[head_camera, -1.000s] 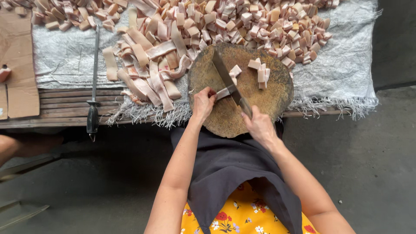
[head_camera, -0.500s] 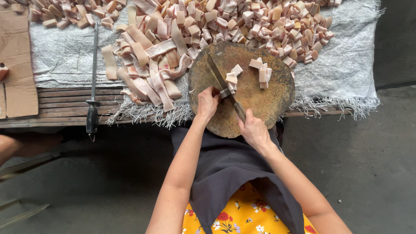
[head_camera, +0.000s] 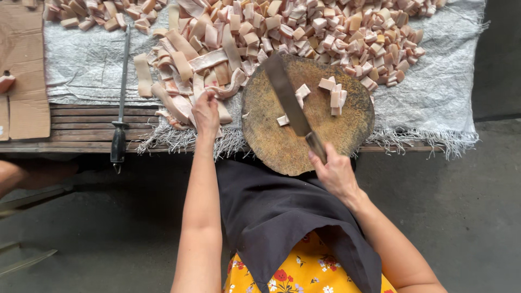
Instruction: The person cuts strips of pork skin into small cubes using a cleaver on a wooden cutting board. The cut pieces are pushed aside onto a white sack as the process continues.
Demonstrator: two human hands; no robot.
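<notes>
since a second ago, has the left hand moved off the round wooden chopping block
Yes. The left hand has left the round wooden chopping block, moving leftward onto the pale pink strips beside it.

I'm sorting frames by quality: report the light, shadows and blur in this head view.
Head view: soft, even daylight, no glare; faint shadow under the knife on the round board; left hand on the strips and right hand both sharp; floor beneath darker; slight wide-angle bend at edges.

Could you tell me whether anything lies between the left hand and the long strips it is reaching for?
Nothing visible does. The left hand already rests on the strips, left of the chopping block. The right hand holds the cleaver over the block, clear of that reach.
</notes>
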